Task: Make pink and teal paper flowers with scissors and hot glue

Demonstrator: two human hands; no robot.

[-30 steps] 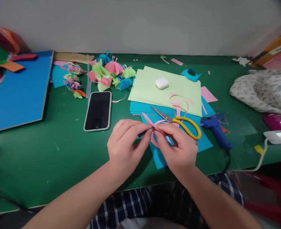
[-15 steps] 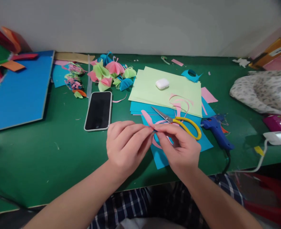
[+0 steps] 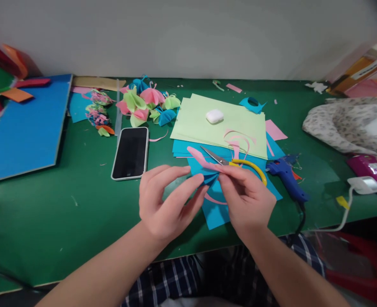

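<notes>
My left hand (image 3: 166, 200) and my right hand (image 3: 246, 198) meet above the green table's (image 3: 47, 221) front edge. Between their fingertips they pinch a small folded paper piece (image 3: 207, 172), blue pleats fanned out with a pink strip sticking up to the left. The left fingers are partly spread around it; the right fingers are curled on its right side. Just behind lie yellow-handled scissors (image 3: 239, 164) on blue paper sheets (image 3: 214, 213), with curled pink strips (image 3: 238, 140) beside them.
A phone (image 3: 130, 152) lies face up to the left. A pale green paper stack (image 3: 220, 128) carries a white earbud case (image 3: 214, 116). Folded paper flowers (image 3: 143, 102) sit at the back. A blue glue gun (image 3: 286, 179) lies right; a blue board (image 3: 22, 128) far left.
The folded piece has opened into a blue fan between my fingers. My left fingers have spread apart. The view shifted slightly down and left.
</notes>
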